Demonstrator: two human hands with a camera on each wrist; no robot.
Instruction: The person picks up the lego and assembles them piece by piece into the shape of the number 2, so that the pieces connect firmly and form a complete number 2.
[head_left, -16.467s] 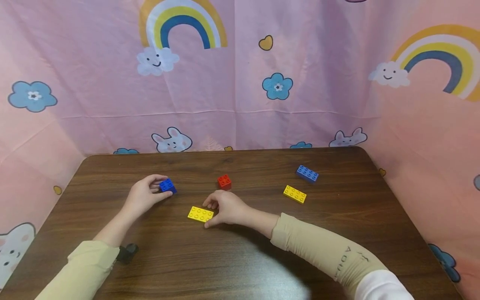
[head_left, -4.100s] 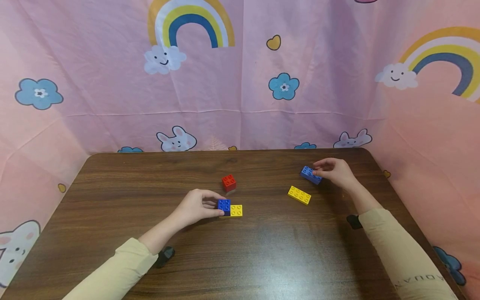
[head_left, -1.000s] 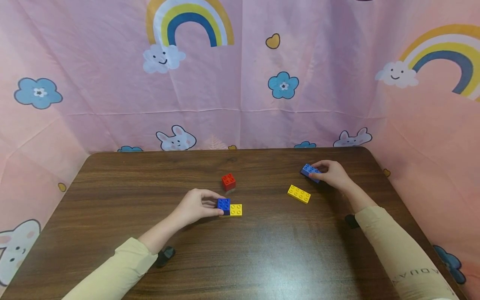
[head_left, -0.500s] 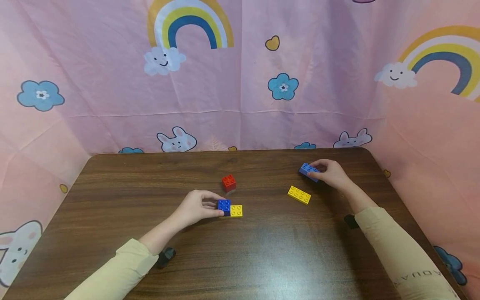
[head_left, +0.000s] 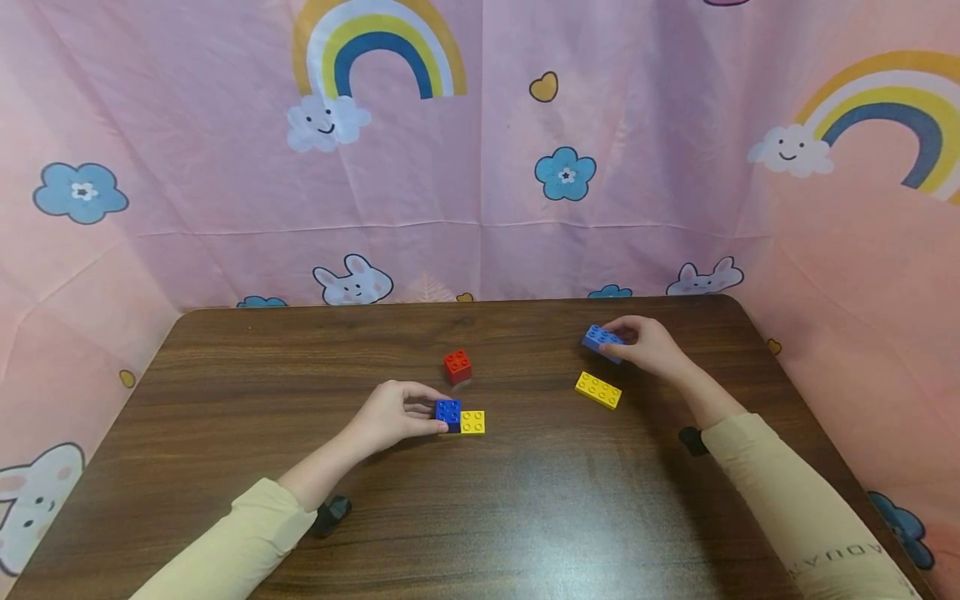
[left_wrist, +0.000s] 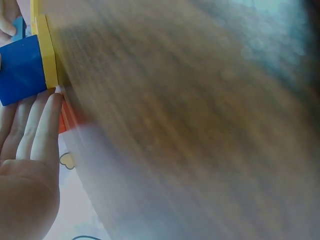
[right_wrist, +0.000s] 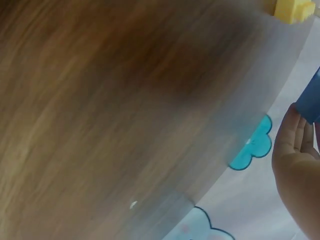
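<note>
Near the table's middle, my left hand [head_left: 386,417] pinches a small dark blue toy brick [head_left: 448,411] between thumb and fingers. That brick sits on the left half of a yellow brick [head_left: 473,422], whose right-hand studs show. In the left wrist view the dark blue brick [left_wrist: 22,70] stands against the yellow brick [left_wrist: 47,52], with long fingers [left_wrist: 45,125] at its side. At the back right, my right hand [head_left: 652,346] grips a longer light blue brick [head_left: 597,337] by its right part. The right wrist view shows this light blue brick [right_wrist: 311,100] off the tabletop, partly cut off.
A small red brick [head_left: 457,367] stands just behind the dark blue and yellow pair. Another flat yellow brick [head_left: 598,390] lies in front of the right hand. The brown wooden table [head_left: 525,500] ends at a patterned pink curtain [head_left: 420,183] behind and at both sides.
Over the last second my right hand has taken the light blue brick a little to the left. The left hand stays put. Earlier, the dark blue brick was apart from the yellow one.
</note>
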